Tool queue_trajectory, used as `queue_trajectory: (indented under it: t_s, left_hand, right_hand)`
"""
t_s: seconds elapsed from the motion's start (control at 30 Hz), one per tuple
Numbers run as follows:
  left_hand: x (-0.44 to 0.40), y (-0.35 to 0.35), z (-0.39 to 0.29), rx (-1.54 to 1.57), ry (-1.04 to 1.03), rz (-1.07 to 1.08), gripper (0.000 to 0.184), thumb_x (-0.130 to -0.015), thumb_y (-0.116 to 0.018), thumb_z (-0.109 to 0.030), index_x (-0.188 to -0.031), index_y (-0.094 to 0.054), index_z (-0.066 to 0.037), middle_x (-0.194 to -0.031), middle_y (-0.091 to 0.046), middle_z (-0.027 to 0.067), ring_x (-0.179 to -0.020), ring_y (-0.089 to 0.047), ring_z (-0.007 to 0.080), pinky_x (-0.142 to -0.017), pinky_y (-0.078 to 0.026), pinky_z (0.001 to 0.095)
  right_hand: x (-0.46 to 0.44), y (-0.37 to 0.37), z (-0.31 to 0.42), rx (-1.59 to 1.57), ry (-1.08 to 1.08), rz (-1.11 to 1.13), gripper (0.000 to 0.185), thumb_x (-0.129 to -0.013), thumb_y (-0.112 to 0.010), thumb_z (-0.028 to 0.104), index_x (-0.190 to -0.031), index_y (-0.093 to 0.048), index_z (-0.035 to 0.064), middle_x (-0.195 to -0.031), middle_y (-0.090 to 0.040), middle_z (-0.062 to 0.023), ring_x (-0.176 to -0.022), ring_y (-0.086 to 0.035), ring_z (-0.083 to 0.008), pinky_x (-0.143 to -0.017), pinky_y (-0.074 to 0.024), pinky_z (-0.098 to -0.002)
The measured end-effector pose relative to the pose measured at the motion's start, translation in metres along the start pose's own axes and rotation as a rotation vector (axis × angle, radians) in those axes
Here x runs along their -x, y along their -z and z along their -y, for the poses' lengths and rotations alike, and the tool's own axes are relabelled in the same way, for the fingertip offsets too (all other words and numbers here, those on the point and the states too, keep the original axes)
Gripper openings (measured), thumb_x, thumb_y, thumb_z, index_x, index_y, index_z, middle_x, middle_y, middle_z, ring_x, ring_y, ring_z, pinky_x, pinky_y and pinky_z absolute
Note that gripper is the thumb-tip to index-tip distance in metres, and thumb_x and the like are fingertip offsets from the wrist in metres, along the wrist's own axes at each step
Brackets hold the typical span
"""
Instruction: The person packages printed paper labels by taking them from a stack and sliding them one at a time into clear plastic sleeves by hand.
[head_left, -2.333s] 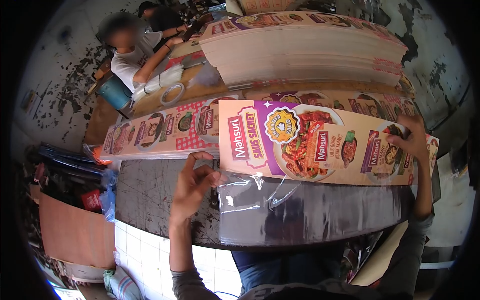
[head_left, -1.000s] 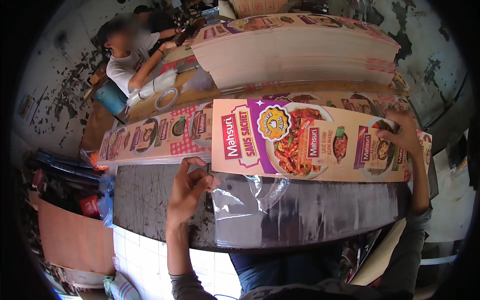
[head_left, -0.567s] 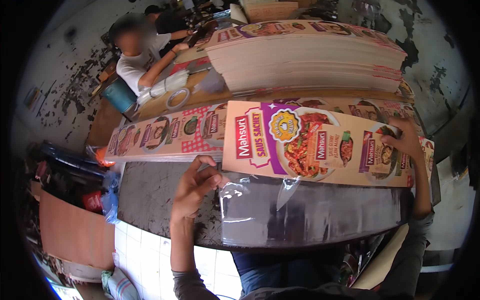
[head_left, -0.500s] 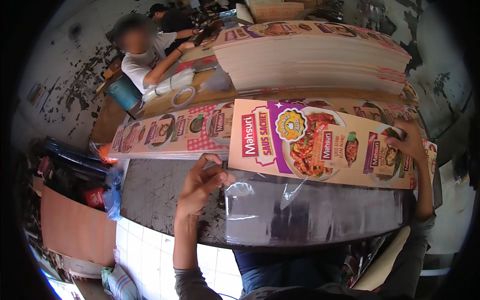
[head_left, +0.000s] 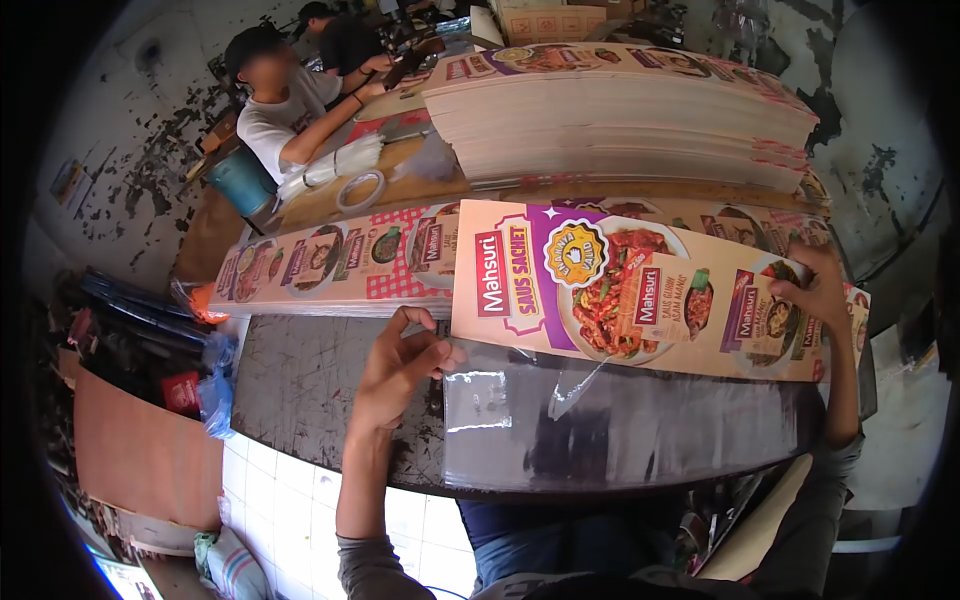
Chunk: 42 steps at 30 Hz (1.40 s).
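Note:
A printed cardboard sheet (head_left: 590,290) marked "Mahsuri Saus Sachet", with food pictures, lies tilted slightly in front of me. My right hand (head_left: 822,285) grips it near its right end, the thumb on the printed face. Below and partly under the sheet is a clear, glossy plastic sleeve (head_left: 640,425), spread on the dark worktable (head_left: 300,390). Thumb and fingers of my left hand (head_left: 395,370) are pinched at the sleeve's upper left corner, just below the sheet's lower left corner. Where the sheet and sleeve overlap, I cannot tell whether the sheet is inside.
Behind the sheet lies a low stack of similar printed sheets (head_left: 330,262), and farther back a tall stack (head_left: 620,125). A tape roll (head_left: 360,190) and bundled clear strips (head_left: 335,165) lie at the back left. A co-worker (head_left: 285,115) sits beyond, near a blue bucket (head_left: 240,183).
The whole view has shifted slightly left. Both hands keep their grips, and the sheet and sleeve hardly move against each other. The co-worker's head and arms have moved a little.

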<state>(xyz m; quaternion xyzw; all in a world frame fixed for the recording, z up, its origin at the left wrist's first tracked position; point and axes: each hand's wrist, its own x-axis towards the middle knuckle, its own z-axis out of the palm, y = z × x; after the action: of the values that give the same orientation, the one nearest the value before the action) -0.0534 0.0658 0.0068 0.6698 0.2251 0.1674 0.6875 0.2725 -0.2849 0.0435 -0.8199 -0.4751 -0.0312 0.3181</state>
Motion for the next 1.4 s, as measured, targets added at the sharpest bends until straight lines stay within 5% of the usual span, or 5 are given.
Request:
queue_trajectory:
  t_s: [0.53, 0.6, 0.83, 0.9, 1.4]
  left_hand:
    - [0.001, -0.001, -0.001, -0.043, -0.015, -0.004, 0.02, -0.086, -0.058, -0.005, -0.099, -0.044, -0.006, -0.081, -0.066, 0.0106, -0.073, -0.06, 0.0109, -0.065, -0.041, 0.0226]
    - [0.001, 0.0, -0.001, -0.047, -0.015, -0.004, 0.019, -0.086, -0.058, -0.005, -0.099, -0.044, -0.006, -0.081, -0.066, 0.0107, -0.073, -0.06, 0.0109, -0.065, -0.041, 0.0223]
    - [0.001, -0.004, -0.001, 0.022, 0.009, -0.021, 0.019, -0.085, -0.055, 0.002, -0.098, -0.042, -0.003, -0.08, -0.065, 0.0132, -0.077, -0.06, 0.0148, -0.073, -0.045, 0.0268]
    - [0.001, -0.004, -0.001, 0.016, 0.019, -0.031, 0.02, -0.085, -0.055, 0.004, -0.098, -0.042, -0.003, -0.08, -0.064, 0.0136, -0.077, -0.06, 0.0154, -0.075, -0.045, 0.0279]
    - [0.003, 0.0, 0.001, 0.118, -0.097, 0.011, 0.021, -0.083, -0.056, 0.008, -0.09, -0.041, -0.004, -0.076, -0.063, 0.0141, -0.073, -0.058, 0.0149, -0.072, -0.045, 0.0286]
  right_hand:
    - [-0.004, 0.002, -0.005, 0.13, 0.14, -0.017, 0.035, -0.064, -0.075, 0.029, -0.074, -0.058, 0.0, -0.058, -0.052, -0.0043, -0.051, -0.044, -0.0107, -0.048, -0.0331, -0.0266]
    - [-0.003, -0.005, -0.007, 0.109, 0.153, -0.125, 0.062, -0.069, -0.068, 0.055, -0.057, -0.037, 0.0037, -0.049, -0.031, -0.0015, -0.041, -0.032, -0.0098, -0.041, -0.0221, -0.0278]
    - [-0.004, -0.007, -0.007, 0.105, 0.179, -0.143, 0.062, -0.07, -0.068, 0.057, -0.057, -0.04, 0.0028, -0.049, -0.032, -0.0012, -0.041, -0.033, -0.0095, -0.04, -0.0218, -0.0276]
    - [-0.003, 0.0, -0.001, 0.096, 0.054, 0.015, 0.04, -0.066, -0.075, 0.035, -0.076, -0.058, -0.0012, -0.059, -0.052, -0.0047, -0.052, -0.046, -0.0109, -0.049, -0.0346, -0.0266]
    - [-0.003, -0.002, -0.02, 0.173, 0.101, -0.011, 0.049, -0.067, -0.071, 0.046, -0.069, -0.054, 0.0003, -0.053, -0.044, -0.0044, -0.047, -0.04, -0.0122, -0.045, -0.0289, -0.0289]
